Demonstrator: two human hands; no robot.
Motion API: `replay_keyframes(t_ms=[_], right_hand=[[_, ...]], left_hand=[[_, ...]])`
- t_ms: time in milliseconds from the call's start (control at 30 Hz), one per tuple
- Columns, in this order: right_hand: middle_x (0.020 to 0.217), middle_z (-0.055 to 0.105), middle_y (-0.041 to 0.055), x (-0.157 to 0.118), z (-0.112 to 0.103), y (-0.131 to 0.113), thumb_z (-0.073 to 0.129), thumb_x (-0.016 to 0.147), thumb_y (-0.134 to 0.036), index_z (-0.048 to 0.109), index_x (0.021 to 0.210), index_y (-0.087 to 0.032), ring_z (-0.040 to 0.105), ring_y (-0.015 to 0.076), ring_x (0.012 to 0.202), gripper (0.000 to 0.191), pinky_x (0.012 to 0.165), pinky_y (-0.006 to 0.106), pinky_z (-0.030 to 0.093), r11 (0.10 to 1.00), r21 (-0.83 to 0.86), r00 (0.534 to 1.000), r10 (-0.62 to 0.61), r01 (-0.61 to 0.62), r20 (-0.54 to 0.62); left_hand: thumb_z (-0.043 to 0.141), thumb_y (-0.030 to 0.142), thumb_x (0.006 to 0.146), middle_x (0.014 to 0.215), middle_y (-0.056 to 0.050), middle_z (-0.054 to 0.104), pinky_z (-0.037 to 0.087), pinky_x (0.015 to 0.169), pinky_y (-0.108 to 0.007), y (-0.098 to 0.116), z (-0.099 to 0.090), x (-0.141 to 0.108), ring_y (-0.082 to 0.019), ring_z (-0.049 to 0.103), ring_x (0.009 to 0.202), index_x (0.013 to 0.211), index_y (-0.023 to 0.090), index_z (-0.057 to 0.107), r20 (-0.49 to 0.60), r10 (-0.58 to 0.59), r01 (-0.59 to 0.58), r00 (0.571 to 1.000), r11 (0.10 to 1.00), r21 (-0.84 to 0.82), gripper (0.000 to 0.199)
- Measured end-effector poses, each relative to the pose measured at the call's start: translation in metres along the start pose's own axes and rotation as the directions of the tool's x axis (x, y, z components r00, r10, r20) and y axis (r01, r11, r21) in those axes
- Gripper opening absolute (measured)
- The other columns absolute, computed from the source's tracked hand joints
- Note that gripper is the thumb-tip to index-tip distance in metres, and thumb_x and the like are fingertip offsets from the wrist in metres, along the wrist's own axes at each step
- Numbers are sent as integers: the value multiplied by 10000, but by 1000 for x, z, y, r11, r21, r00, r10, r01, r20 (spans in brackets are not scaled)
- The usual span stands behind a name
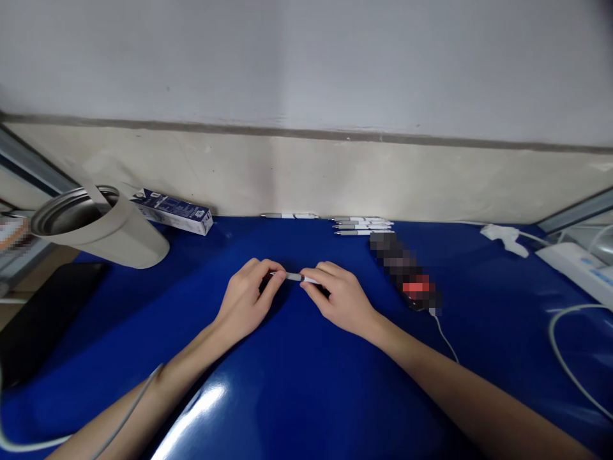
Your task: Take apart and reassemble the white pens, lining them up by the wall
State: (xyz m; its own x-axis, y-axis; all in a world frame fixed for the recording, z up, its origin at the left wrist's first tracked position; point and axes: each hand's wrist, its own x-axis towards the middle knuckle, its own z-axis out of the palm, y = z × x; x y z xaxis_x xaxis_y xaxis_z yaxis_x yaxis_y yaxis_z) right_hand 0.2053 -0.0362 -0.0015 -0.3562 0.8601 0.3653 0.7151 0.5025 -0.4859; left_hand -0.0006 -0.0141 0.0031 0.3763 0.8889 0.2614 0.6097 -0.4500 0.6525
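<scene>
Above the middle of the blue tabletop (306,370), a white and grey pen (294,276) is held level between my two hands. My left hand (251,294) pinches its pointed grey end between thumb and fingers. The white barrel end is closed in the fingers of my right hand (341,295), which hide part of it. Behind my hands, a similar single pen (290,216) lies along the wall. To its right, several more white and grey pens (363,225) lie side by side, tips to the left.
On the left stand a large pale tumbler (138,236), a blue and white carton (177,212) and a black flat object (52,313). A blurred-out phone-like device (407,275) with a cable lies right of my hand. A white power strip (577,271) and crumpled tissue (506,238) are far right.
</scene>
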Motion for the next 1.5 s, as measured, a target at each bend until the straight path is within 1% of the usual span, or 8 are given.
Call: replay_keyframes(t_ms=[333, 467, 600, 733, 900, 1133, 1233, 1500], right_hand=[[815, 615, 35, 0, 1, 0, 446, 951, -253, 649, 1014, -208, 539, 152, 771, 217, 726, 287, 423, 1000, 22, 1000, -2, 2, -20], [811, 606, 34, 0, 1, 0, 452, 948, -246, 647, 991, -201, 534, 150, 769, 205, 720, 281, 415, 1000, 12, 1000, -8, 8, -9], [814, 608, 34, 0, 1, 0, 457, 948, -250, 646, 987, -199, 533, 150, 772, 200, 727, 281, 413, 1000, 3, 1000, -6, 6, -4], [839, 619, 38, -1, 1, 1, 456, 950, -261, 643, 1013, -203, 548, 154, 796, 206, 751, 289, 422, 1000, 9, 1000, -9, 9, -8], [841, 626, 38, -1, 2, 2, 453, 950, -257, 641, 1025, -200, 555, 153, 786, 211, 745, 290, 432, 1000, 11, 1000, -5, 6, -7], [818, 620, 37, 0, 0, 0, 441, 952, -259, 647, 998, -205, 543, 153, 773, 218, 725, 290, 428, 1000, 8, 1000, -11, 12, -12], [809, 615, 32, 0, 0, -1, 445, 950, -253, 651, 973, -206, 538, 148, 765, 213, 719, 285, 425, 1000, 1, 1000, -3, 3, -3], [829, 619, 36, 1, 0, -1, 456, 944, -237, 650, 1002, -209, 543, 151, 776, 205, 728, 287, 428, 1000, 2, 1000, -9, 9, -4]], left_hand=[[446, 251, 947, 1002, -46, 593, 448, 784, -289, 5, -2, 0, -161, 558, 888, 1024, 191, 545, 10, 160, -160, 987, 987, -32, 139], [504, 310, 924, 1021, -43, 590, 449, 790, -299, 4, -1, -1, -162, 561, 879, 1086, 197, 535, 4, 78, -78, 997, 996, -32, 200], [453, 354, 951, 837, -15, 593, 422, 679, -287, 2, 0, 0, -150, 539, 738, 990, 210, 595, 26, 2, -3, 1000, 1000, 24, 206], [451, 312, 954, 858, -21, 603, 416, 668, -284, 2, -1, 1, -152, 535, 749, 978, 199, 588, 26, 68, -69, 997, 997, 32, 180], [463, 242, 937, 995, -52, 589, 441, 806, -311, 4, -2, 1, -177, 549, 921, 1022, 190, 544, 22, 179, -178, 984, 984, -26, 128], [489, 345, 934, 921, -31, 608, 448, 734, -305, 2, 0, 1, -173, 556, 832, 1002, 210, 580, -10, 43, -43, 999, 999, 22, 176], [453, 329, 953, 837, -25, 607, 434, 697, -296, 1, -1, 1, -170, 537, 780, 933, 201, 593, 11, 71, -71, 997, 997, 26, 191], [497, 266, 915, 1000, -58, 602, 443, 826, -349, 5, -2, 1, -203, 537, 935, 1017, 199, 556, -33, 183, -183, 983, 983, 6, 136]])
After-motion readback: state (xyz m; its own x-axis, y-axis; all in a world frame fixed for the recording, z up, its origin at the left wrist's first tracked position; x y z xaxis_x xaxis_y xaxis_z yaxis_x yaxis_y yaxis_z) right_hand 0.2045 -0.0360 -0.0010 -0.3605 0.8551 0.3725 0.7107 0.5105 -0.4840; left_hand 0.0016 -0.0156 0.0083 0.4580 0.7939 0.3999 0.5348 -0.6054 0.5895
